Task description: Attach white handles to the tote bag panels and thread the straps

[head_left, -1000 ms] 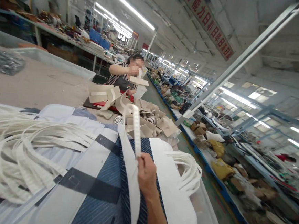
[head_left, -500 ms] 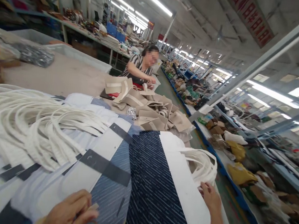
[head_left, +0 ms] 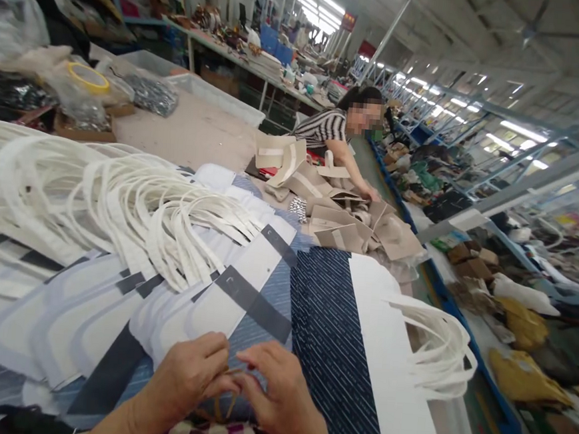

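Observation:
My left hand (head_left: 189, 373) and my right hand (head_left: 278, 390) meet low in the middle, fingers bent and fingertips nearly touching. Both are closed, and what they pinch is too small to make out. A thin tan strip (head_left: 227, 406) shows just below the fingers. Under and left of them are overlapping blue striped bag panels with white borders (head_left: 216, 311), dark tabs (head_left: 252, 304) and cream strap handles (head_left: 169, 221). To the right of my right hand lies a stack of navy striped panels (head_left: 333, 334) with a white border (head_left: 393, 365) and white handles (head_left: 442, 343).
Beige folded pieces (head_left: 339, 227) are heaped at the far end of the table. Beyond them a person in a striped top (head_left: 321, 129) reaches into the heap. A yellow tape roll (head_left: 87, 77) and plastic bags lie at back left. Boxes and sacks (head_left: 526, 322) line the right.
My right hand has left the white handles and come across to my left hand. The view has turned left. The other person's arm now stretches over the beige heap.

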`<state>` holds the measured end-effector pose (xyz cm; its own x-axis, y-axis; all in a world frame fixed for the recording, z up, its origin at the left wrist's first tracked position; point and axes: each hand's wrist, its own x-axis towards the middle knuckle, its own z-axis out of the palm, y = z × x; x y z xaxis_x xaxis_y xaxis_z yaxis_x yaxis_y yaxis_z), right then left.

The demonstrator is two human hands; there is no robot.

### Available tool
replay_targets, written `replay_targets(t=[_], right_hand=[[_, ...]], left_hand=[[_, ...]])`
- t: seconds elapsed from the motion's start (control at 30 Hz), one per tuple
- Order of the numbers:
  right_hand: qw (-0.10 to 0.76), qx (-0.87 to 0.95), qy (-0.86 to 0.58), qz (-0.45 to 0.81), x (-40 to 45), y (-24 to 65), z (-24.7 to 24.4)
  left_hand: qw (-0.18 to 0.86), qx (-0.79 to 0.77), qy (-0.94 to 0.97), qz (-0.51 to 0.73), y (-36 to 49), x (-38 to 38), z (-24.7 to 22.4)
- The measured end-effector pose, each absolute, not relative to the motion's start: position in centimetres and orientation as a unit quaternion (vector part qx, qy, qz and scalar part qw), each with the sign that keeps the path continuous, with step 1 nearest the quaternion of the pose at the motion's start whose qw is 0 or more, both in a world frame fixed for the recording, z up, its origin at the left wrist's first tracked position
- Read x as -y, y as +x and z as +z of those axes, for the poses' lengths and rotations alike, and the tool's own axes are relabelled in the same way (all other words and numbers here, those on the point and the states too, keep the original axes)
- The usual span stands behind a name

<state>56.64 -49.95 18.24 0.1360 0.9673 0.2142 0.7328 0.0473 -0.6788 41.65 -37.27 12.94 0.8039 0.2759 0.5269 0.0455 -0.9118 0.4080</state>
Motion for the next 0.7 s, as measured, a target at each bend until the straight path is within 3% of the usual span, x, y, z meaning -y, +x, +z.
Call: replay_targets(t=[0.2,0.43,0.7], right_hand=[[0.292,0.68,-0.654,0.154,48.4,56.1,16.8],[0.331,0.638,-0.685,0.119,46.4,54.8,14.4],[0.44,0.275,-0.822,0.237,40.7,60.8,9.5]], left_hand=[[0.207,-0.118,0.932,0.272,40.5,36.5,12.9],[0.331,-0.127,0.906,0.23,40.1,35.0,11.6],[0.418,-0.17,0.866,0.217,41.0,32.3,11.6]])
